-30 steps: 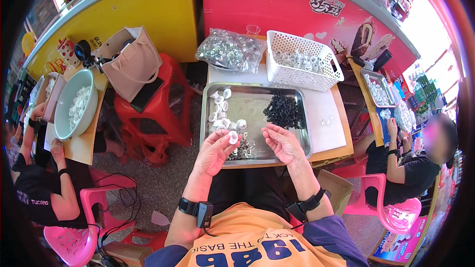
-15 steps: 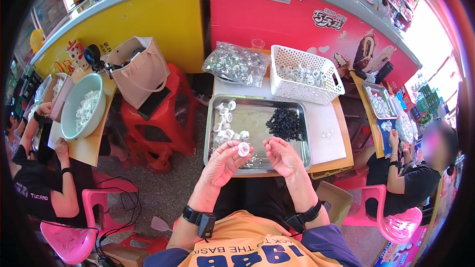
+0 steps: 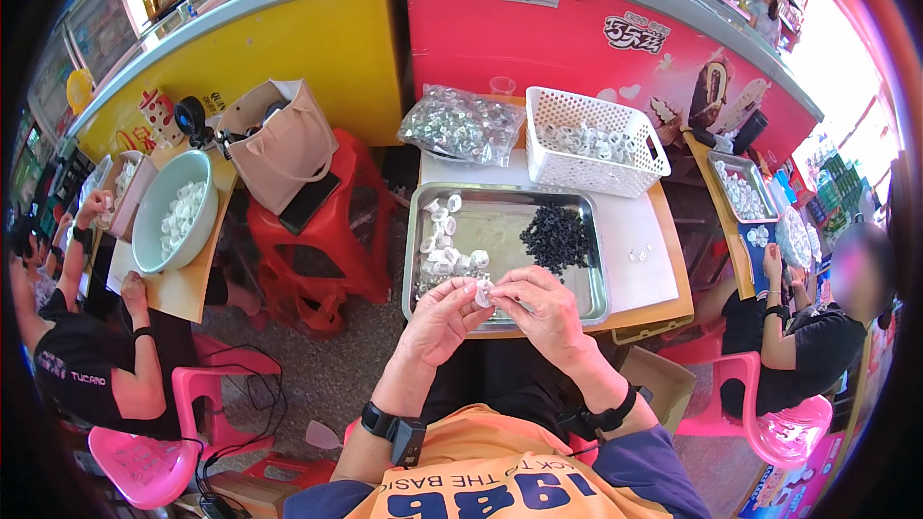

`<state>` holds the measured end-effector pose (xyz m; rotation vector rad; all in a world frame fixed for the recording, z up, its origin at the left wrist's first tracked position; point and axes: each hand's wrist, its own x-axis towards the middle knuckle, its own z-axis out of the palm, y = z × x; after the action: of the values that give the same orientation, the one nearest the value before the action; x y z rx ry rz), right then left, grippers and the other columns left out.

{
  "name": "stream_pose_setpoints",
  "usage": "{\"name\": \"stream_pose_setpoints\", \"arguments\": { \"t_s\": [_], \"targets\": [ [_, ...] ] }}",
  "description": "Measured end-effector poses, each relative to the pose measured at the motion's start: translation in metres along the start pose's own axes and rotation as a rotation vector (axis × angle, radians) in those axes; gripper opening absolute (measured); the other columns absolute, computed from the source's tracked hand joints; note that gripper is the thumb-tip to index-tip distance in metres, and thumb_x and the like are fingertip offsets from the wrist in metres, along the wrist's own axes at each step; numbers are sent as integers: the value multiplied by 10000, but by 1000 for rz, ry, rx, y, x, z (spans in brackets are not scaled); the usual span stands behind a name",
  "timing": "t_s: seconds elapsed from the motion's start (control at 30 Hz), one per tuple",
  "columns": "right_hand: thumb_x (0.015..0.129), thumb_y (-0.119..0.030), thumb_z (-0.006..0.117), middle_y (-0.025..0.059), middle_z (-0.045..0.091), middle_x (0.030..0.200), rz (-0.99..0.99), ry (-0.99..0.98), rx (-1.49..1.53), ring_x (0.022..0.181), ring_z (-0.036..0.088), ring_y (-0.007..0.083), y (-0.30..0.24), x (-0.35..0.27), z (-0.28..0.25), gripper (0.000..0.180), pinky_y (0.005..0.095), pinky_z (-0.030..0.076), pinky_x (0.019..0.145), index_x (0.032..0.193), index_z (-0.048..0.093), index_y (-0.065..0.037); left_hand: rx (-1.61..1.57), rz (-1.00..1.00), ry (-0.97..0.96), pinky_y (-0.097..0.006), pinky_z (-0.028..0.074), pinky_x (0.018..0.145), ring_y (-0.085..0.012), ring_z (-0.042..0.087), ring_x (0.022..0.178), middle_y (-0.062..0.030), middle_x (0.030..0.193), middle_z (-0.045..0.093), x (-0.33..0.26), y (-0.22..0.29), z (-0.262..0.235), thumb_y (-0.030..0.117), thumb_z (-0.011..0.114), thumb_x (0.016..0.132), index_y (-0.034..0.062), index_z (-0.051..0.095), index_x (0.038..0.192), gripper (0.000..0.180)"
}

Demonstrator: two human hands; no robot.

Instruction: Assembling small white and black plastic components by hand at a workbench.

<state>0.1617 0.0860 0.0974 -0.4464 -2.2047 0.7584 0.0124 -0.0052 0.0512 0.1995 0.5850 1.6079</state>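
Observation:
Between the fingertips of my left hand (image 3: 438, 323) is a small round white plastic part (image 3: 484, 292), held over the near edge of a metal tray (image 3: 567, 312). My right hand (image 3: 544, 308) has its thumb and fingers pinched together against the right side of that part. Whether the right fingers also grip some tiny piece is hidden. Several similar white plastic parts (image 3: 442, 240) lie along the tray's left side. A heap of small black pieces (image 3: 556, 238) lies on its right side. Small pieces at the tray's near left are partly covered by my left hand.
Behind the tray stand a clear bag of small parts (image 3: 461, 125) and a white perforated basket (image 3: 615, 178). On the left are a pale green basin (image 3: 197, 231) and a beige handbag (image 3: 279, 149) on red stools (image 3: 332, 240). Co-workers sit on both sides.
My right hand has moved left to meet the white plastic part, and its fingers now touch it. My left hand still holds the part, now turned more edge-on.

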Motion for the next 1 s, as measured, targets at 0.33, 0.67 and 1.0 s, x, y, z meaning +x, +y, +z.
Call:
{"name": "stream_pose_setpoints", "arguments": {
  "t_s": [0.33, 0.67, 1.0],
  "targets": [
    [758, -68, 686, 64, 584, 958, -175, -176, -178, 885, 580, 244, -1, -3, -11, 228, 356, 449, 755, 982, 643, -68, 59, 2, 54, -293, 556, 807, -167, 653, 908, -83, 983, 655, -2, -4, -2, 95, 571, 915, 19, 598, 1001, 118],
    [771, -99, 664, 62, 566, 983, -263, -132, -351, 900, 569, 205, 4, -6, -5, 269, 340, 411, 798, 1039, 650, -80, 66, 13, 31, -328, 562, 799, -205, 665, 896, -121, 1016, 653, -2, -5, 4, 84, 553, 916, 0, 584, 1041, 154],
    [742, -123, 693, 40, 558, 982, -287, -111, -464, 859, 552, 175, 6, -8, 3, 298, 347, 375, 797, 1036, 654, -93, 326, 102, 174, -319, 573, 719, -182, 670, 826, -129, 950, 665, 4, -10, 4, 43, 527, 895, -18, 601, 982, 129]
  ]
}}
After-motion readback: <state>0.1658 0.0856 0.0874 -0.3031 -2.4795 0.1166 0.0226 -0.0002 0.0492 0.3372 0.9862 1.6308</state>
